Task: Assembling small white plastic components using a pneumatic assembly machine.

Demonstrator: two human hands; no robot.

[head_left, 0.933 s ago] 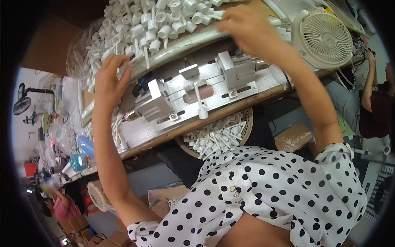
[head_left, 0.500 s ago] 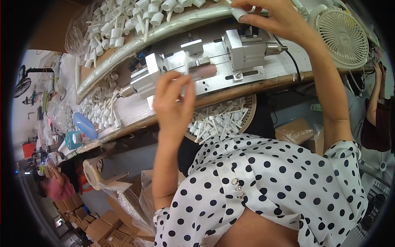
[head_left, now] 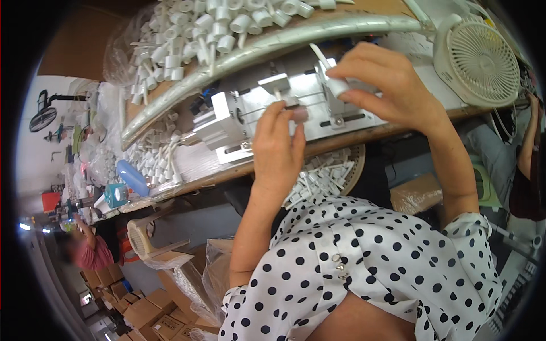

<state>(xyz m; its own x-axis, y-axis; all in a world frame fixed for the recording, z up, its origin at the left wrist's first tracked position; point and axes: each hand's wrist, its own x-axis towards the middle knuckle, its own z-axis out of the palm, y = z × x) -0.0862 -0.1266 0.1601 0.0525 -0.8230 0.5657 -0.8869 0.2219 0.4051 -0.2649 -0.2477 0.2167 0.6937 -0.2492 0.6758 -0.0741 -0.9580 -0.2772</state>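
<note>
My right hand pinches a white stemmed cap between thumb and fingers, its thin stem pointing up and left. It is held in front of the right-hand metal block of a clamping fixture. My left hand is closed at the middle of the fixture. A white stem stands up from its fingertips; the rest of that piece is hidden by the fingers. Beside them, a pinkish cylinder lies on the fixture's base. The left-hand metal block stands beyond my left wrist.
A large heap of white stemmed caps fills a wrapped-edge tray behind the fixture. More lie on the bench at left, near a blue object. A basket of caps sits below the edge. A white fan stands right.
My right hand has come down and nearer from the tray's edge, bringing the cap before the right block. My left hand has shifted right along the fixture. The whole view has shifted slightly.
</note>
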